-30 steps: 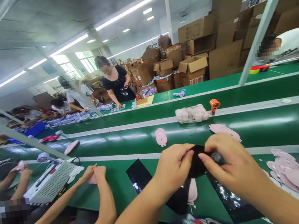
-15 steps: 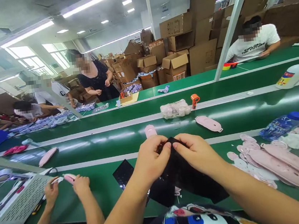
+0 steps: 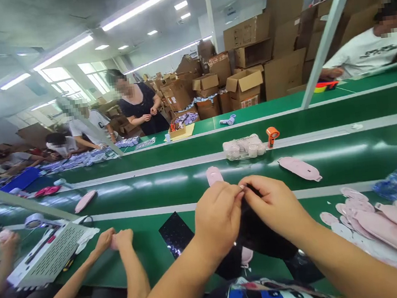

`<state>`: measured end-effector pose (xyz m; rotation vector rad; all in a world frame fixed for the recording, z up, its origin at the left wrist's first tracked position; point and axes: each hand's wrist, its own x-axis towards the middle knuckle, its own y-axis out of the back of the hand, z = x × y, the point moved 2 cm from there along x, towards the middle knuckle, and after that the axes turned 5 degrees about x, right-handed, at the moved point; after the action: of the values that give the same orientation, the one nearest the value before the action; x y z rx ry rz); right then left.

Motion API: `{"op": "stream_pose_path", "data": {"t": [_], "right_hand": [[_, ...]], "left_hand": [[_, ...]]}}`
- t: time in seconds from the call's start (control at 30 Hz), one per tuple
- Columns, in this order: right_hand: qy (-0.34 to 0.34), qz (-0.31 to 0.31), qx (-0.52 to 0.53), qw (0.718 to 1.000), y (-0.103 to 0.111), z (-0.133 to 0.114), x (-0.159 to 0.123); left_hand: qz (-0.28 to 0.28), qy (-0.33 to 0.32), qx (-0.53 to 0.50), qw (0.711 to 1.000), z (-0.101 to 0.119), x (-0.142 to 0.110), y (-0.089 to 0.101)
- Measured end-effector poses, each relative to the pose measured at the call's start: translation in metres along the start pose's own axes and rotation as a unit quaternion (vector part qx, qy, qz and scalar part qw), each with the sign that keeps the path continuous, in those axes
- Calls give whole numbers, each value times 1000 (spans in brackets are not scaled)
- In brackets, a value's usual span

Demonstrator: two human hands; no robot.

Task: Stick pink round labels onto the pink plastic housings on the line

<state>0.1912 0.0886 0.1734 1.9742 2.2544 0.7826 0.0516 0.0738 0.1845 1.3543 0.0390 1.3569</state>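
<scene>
My left hand (image 3: 218, 216) and my right hand (image 3: 274, 205) meet above the near green table, fingertips pinched together on a black sheet (image 3: 262, 237) that hangs down between them. A pink part (image 3: 246, 256) shows just under the sheet. Another black sheet with small dots (image 3: 175, 233) lies flat on the table to the left of my left hand. On the belt just beyond my hands lies a small pink oval part (image 3: 214, 176).
Pink shells are piled at the right (image 3: 390, 227). A long pink piece (image 3: 299, 168), a bag of white parts (image 3: 243, 147) and an orange tool (image 3: 272, 135) lie on the green belt (image 3: 152, 187). A neighbour's hands (image 3: 117, 238) work beside a white perforated unit (image 3: 48, 252). Other people and cardboard boxes stand behind.
My hands have drawn closer, pinching the black sheet at its top edge. The view has shifted slightly; the neighbour's hands moved right, away from the white unit.
</scene>
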Motion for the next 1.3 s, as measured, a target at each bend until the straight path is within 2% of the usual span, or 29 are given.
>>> {"op": "stream_pose_path", "data": {"t": [0.23, 0.5, 0.6, 0.67, 0.8, 0.87, 1.07, 1.23, 1.3], "right_hand": [[-24, -77, 17, 997, 1, 5, 2], [23, -13, -64, 998, -9, -9, 3], [32, 4, -82, 996, -8, -8, 3], [35, -11, -85, 996, -4, -6, 3], [27, -74, -75, 994, 4, -3, 6], [7, -92, -63, 994, 5, -2, 8], [-40, -80, -51, 995, 1, 3, 14], [-83, -82, 3, 993, 4, 5, 17], [-85, -83, 12, 993, 6, 4, 17]], "left_hand": [[9, 7, 1, 1000, -3, 3, 2], [71, -13, 66, 995, 9, -8, 5], [78, -21, 73, 994, 9, -7, 8], [55, -13, 63, 996, 7, -6, 11], [-14, 51, 34, 998, -2, -3, 18], [-30, 76, 14, 997, -5, -3, 20], [-37, 109, -36, 993, -16, 1, 18], [-94, 141, -26, 985, -26, 6, 19], [-96, 164, -29, 981, -26, 6, 19]]}}
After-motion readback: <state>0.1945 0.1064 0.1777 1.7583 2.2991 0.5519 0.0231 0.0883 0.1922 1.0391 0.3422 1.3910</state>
